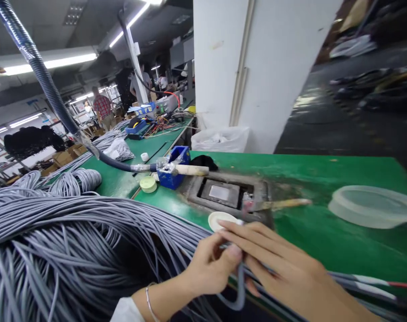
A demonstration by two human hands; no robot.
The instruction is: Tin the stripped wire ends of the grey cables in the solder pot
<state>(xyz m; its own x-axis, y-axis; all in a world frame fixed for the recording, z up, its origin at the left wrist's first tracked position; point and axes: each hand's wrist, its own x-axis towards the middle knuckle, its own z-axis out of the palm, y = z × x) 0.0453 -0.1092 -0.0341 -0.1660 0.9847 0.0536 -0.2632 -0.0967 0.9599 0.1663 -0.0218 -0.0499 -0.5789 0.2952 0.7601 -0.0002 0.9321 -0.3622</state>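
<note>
My left hand (208,268) pinches a grey cable (239,295) between thumb and fingers at the front edge of the green table (324,241). My right hand (284,270) lies over the same cable with its fingers stretched out to the left, touching the left thumb. The cable loops down below both hands. A big heap of grey cables (62,250) fills the lower left. Just behind my fingertips sits a small white round lid (220,219) beside a metal solder pot (223,193) sunk in the table.
A clear plastic lid (374,205) rests at the right. A blue box (173,172), a tape roll (148,184) and a black hose (45,85) stand left of the pot. White pillar (257,67) behind. People work at distant benches (103,109).
</note>
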